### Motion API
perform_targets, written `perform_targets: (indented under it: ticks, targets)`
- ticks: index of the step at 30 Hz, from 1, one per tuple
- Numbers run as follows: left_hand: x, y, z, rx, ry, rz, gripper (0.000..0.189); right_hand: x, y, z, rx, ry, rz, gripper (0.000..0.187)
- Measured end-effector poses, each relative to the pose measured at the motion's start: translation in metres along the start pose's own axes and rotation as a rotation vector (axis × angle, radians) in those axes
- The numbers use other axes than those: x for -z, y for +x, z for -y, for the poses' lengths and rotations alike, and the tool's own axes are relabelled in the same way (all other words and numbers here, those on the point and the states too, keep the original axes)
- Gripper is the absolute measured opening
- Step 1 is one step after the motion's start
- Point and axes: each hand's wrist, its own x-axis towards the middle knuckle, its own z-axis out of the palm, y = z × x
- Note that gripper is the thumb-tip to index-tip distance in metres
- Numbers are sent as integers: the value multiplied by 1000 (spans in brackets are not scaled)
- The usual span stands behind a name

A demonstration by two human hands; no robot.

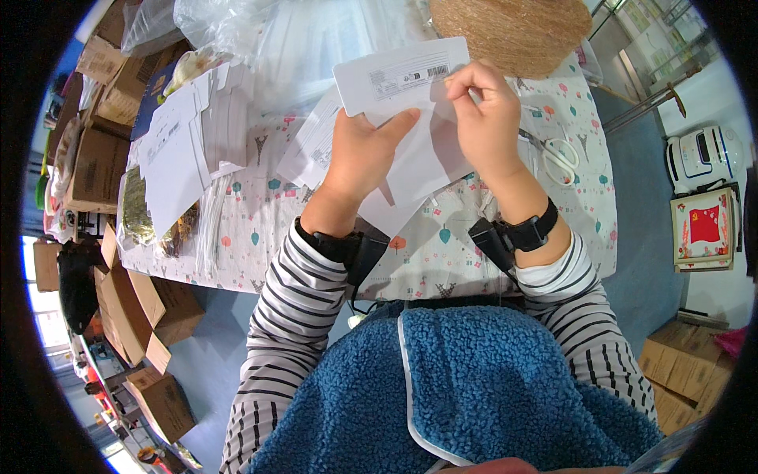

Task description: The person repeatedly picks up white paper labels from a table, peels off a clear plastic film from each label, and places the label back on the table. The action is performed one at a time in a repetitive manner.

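My left hand (361, 151) grips the lower edge of a white printed card (408, 74) with rounded corners, barcode and small print facing up. At the card's right edge, the fingers of my right hand (482, 101) are curled with the tips drawn together. Whether something thin is pinched there is too small to tell. Beneath both hands, more white printed cards (402, 198) lie overlapping on the patterned tablecloth (331, 255). White-handled scissors (559, 160) rest right of my right wrist.
A stack of white cards (177, 148) stands at the left, beside clear packets (139, 207) and thin white strips (210, 231). Clear plastic bags (219, 23) and a large brown fibrous bundle (512, 32) occupy the far side. Cardboard boxes (160, 403) sit on the floor at left.
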Motion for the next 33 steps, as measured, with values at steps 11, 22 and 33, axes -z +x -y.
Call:
perform_targets:
  ticks: [11,22,33]
  targets:
    - [2,4,1,55,-236,-49,31,4,-1,-6,-278,440,21,14]
    - [4,2,-1,58,-231,-40,32,4,0,-4,-266,395,74,13]
    - [3,3,-2,44,-236,-41,30,2,-1,-2,-242,314,87,13]
